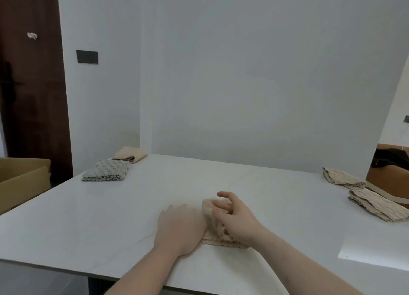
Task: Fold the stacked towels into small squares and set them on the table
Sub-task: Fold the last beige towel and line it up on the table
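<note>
Currently left hand (177, 226) lies flat, fingers straight, pressing the beige towel (215, 235) at near-centre of the white desk (88, 217). Right hand (234, 219) grips its folded layer, fingers curled. Grey folded towel (106, 170) far left; beige ones (376, 204) far right.

Beige towel (212, 232), lower centre: largely hidden under both hands. Cardboard box (22, 179), left: cut by frame edge. Left fingertips: blurred.
</note>
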### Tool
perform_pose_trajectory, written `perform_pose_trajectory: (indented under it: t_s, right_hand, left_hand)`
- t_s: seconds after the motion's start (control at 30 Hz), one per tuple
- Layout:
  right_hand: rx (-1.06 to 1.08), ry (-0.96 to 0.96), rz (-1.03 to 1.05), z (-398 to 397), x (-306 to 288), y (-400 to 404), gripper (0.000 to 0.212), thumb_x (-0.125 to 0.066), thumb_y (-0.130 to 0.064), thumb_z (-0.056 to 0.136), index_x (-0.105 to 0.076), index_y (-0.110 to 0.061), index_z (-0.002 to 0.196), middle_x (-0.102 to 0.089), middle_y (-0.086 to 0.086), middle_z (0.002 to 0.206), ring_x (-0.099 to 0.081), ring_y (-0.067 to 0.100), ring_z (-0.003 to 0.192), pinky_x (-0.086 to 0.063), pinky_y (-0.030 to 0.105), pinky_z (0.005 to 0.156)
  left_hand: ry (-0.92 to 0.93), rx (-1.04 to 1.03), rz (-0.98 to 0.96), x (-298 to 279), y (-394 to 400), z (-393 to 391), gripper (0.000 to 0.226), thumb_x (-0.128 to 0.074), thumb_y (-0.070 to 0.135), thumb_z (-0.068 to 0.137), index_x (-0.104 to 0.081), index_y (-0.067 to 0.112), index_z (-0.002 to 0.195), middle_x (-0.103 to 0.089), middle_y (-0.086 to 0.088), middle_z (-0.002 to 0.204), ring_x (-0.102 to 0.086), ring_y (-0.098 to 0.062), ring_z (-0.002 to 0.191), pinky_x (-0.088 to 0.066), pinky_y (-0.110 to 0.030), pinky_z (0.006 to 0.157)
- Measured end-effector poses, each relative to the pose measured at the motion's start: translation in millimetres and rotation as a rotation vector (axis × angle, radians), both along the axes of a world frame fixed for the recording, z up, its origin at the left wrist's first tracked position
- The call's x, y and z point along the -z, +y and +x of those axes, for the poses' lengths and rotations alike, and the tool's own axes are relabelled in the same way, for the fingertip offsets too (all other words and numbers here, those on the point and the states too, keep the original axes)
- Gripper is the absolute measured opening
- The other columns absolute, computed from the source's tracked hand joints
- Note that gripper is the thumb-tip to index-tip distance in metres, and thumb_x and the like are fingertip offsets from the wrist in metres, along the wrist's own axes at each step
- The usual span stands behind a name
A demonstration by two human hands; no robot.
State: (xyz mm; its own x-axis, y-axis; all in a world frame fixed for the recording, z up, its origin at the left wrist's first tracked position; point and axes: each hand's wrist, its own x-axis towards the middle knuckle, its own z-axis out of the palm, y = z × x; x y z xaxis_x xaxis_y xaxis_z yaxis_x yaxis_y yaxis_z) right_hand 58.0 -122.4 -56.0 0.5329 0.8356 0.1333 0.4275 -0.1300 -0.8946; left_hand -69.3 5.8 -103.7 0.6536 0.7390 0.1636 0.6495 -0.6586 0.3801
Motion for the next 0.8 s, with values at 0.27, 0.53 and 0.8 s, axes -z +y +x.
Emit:
perform_pose_trajectory:
  t_s: [0.27,0.53,0.8]
  right_hand:
    - [0.281,-0.371,0.184,24,23,-44,0.027,-0.062,-0.029,0.096,-0.060,-0.047,0.116,-0.064,-0.028,0.113,-0.058,-0.005,0.101,-0.050,0.024,0.085]
    - [0.116,-0.646,-0.127,35,49,-44,0.055,-0.043,-0.053,0.101,-0.036,-0.041,0.154,-0.025,-0.031,0.158,-0.021,-0.003,0.147,-0.020,0.026,0.123]
    - [-0.021,-0.650,-0.521,37,40,-36,0.060,-0.024,-0.049,0.106,-0.010,-0.035,0.163,-0.002,-0.018,0.169,-0.001,0.011,0.157,-0.001,0.040,0.128]
  left_hand:
    - [-0.268,0.073,-0.054,-3,1,-2,0.041,-0.042,0.049,0.099,-0.052,0.040,0.138,-0.053,0.021,0.139,-0.044,-0.009,0.133,-0.032,-0.033,0.113]
    - [-0.339,0.182,-0.085,0,-1,-4,0.039,-0.054,0.058,0.091,-0.055,0.050,0.129,-0.061,0.029,0.109,-0.049,0.001,0.115,-0.041,-0.027,0.101]
    - [-0.156,0.208,0.015,5,3,2,0.040,-0.043,0.037,0.100,-0.054,0.045,0.138,-0.044,0.022,0.134,-0.041,-0.005,0.127,-0.030,-0.029,0.112]
